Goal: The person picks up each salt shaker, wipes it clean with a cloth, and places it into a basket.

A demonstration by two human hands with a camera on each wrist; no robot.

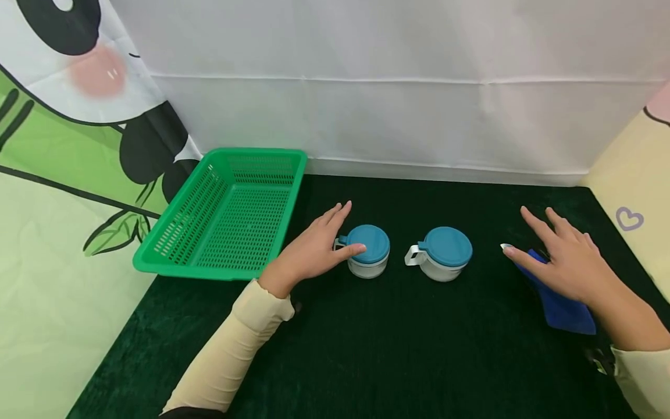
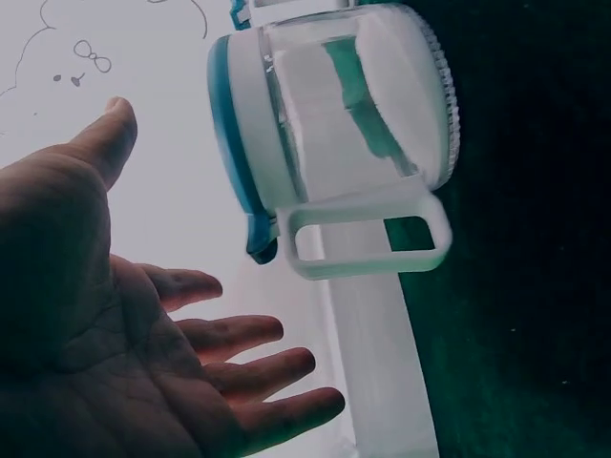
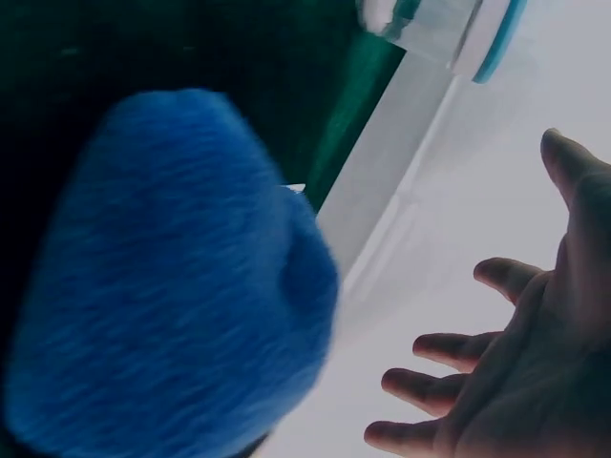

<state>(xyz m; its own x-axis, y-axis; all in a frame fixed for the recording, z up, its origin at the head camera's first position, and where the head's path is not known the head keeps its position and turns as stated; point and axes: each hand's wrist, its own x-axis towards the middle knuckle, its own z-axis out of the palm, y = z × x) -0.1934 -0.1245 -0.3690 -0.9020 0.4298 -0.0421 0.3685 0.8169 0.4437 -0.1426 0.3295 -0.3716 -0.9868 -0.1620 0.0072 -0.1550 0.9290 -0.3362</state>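
Two clear seasoning jars with blue lids and white handles stand upright on the dark green cloth. My left hand [image 1: 309, 256] hovers with fingers spread beside the left jar [image 1: 369, 247], its thumb overlapping the lid's edge in the head view. In the left wrist view, that jar [image 2: 368, 105] shows white contents, with the open palm [image 2: 143, 372] apart from its handle. The right jar [image 1: 446, 250] has its handle pointing left. Over a blue fuzzy cloth [image 1: 567, 311] my right hand [image 1: 567, 265] is spread, holding nothing. The right wrist view shows the cloth [image 3: 172, 277] bunched up, apart from the fingers.
A green perforated plastic basket [image 1: 199, 272] with nothing in it sits at the back left. Behind the table hangs a white backdrop [image 1: 392, 122], with printed cartoon sheets at both sides. A small dark object [image 1: 599, 361] lies near the right sleeve.
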